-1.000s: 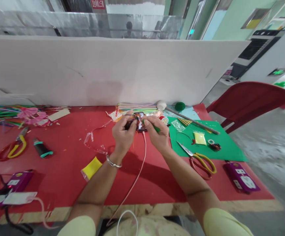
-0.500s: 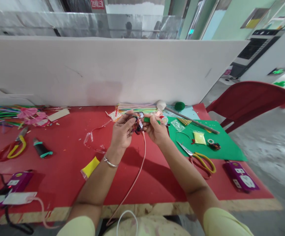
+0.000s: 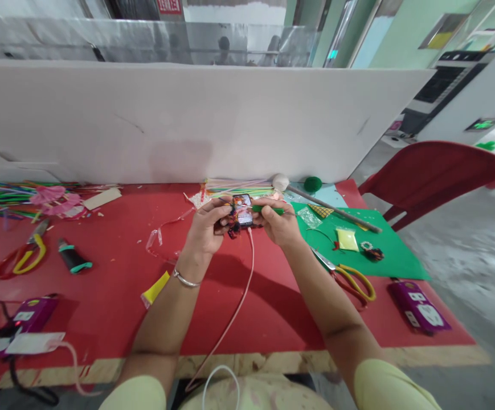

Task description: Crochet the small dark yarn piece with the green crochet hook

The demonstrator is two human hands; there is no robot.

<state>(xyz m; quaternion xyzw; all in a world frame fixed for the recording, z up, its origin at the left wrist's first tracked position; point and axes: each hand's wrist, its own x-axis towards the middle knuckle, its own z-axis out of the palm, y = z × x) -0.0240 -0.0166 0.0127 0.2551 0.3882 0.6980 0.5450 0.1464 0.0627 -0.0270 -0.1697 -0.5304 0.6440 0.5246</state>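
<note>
In front of me, my left hand [image 3: 210, 223] is closed, pinching a small dark, multicoloured fuzzy piece [image 3: 232, 229] between thumb and fingers. My right hand [image 3: 279, 221] is wrapped round a thin tool with a green handle [image 3: 268, 210]; its slender tip points left toward the fuzzy piece. Between the two hands a phone [image 3: 243, 214] shows a lit screen, and a pink cable [image 3: 247, 279] runs from its lower edge toward me. Whether either hand touches the phone, I cannot tell. Fingers hide part of the fuzzy piece.
Scissors [image 3: 350, 277] and a yellow packet [image 3: 347, 239] lie right, near a green sheet [image 3: 395, 256]. More scissors [image 3: 27, 253], a cutter [image 3: 73, 257] and pipe cleaners [image 3: 3, 196] are left. A white board [image 3: 166, 119] stands behind. Purple boxes [image 3: 418, 307] sit at both sides.
My hands have moved slightly apart, and the phone screen between them is now more exposed. The fuzzy piece has shifted left and down with my left hand.
</note>
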